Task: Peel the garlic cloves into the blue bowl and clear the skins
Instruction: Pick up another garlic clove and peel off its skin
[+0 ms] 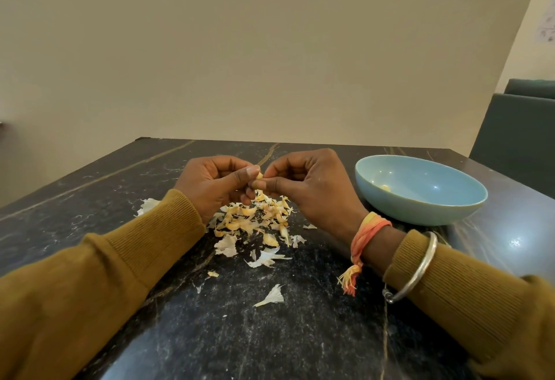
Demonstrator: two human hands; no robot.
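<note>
A small yellowish garlic clove (259, 175) is pinched between the fingertips of my left hand (214, 183) and my right hand (309, 187), held a little above the table. Both hands have curled fingers. Below them lies a heap of garlic skins (253, 220), white and pale orange, with a few cloves mixed in. More loose skins (272, 296) lie nearer to me. The blue bowl (420, 211) stands to the right of my right hand, with one peeled clove (385, 188) inside.
The dark marble table (270, 334) ends at a beige wall. A dark green chair (522, 139) stands at the far right. A white skin (147, 206) lies beside my left sleeve. My right wrist wears an orange thread and a metal bangle.
</note>
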